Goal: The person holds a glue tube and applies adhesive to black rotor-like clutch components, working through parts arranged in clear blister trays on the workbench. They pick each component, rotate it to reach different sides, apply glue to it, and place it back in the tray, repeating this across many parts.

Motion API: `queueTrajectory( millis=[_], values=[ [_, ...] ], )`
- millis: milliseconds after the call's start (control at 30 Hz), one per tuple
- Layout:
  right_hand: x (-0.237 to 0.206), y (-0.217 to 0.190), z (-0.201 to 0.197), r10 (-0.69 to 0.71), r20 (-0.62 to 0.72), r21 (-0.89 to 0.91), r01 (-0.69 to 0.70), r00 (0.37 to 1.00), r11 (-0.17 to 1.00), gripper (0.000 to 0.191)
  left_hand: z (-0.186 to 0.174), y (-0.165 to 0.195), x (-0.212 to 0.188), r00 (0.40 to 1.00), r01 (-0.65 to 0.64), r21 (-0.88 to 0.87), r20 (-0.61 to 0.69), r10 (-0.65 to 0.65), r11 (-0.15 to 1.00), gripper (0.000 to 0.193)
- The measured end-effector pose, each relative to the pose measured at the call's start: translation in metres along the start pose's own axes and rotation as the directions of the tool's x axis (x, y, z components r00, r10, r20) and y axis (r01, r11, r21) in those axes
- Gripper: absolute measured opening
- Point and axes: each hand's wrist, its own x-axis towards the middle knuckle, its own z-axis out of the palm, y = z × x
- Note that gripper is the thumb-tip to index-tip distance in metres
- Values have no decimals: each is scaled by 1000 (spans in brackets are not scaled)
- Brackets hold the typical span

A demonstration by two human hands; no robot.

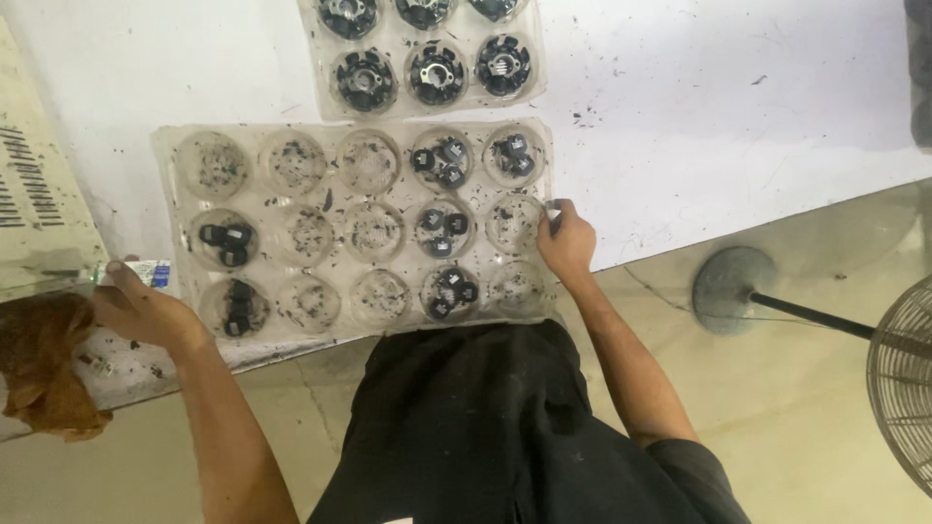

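Clear plastic tray (320, 209) with round wells lies flat on the white worktop (728, 97), dusted with dark debris. Several wells hold small black parts (444, 230); the others hold only specks. Right hand (566, 240) rests at the tray's right edge, fingers curled; it seems to pinch something small and pale at the rim, though the view is too coarse to be sure. Left hand (146, 309) sits just beyond the tray's left edge, closed around a small tube (146, 273) with a pale label. Brown rag (44, 364) lies near that hand. Second tray (427, 58) of black round parts lies just above the first. Fan stand base (735, 289) on the floor to the right.
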Motion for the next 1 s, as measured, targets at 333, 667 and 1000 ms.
queueTrajectory(
  millis=[333,667,1000],
  values=[
    [66,80,-62,51,-107,-34,-55,993,998,20,59,20,-71,837,515,-144,300,-458,845,29],
    [141,191,-140,29,-156,-60,-39,987,997,22,143,69,-198,902,344,101,242,-358,934,36],
    [231,322,-228,78,-170,-106,-97,982,990,27,248,134,-323,789,576,-144,354,-502,804,26]
  ],
)
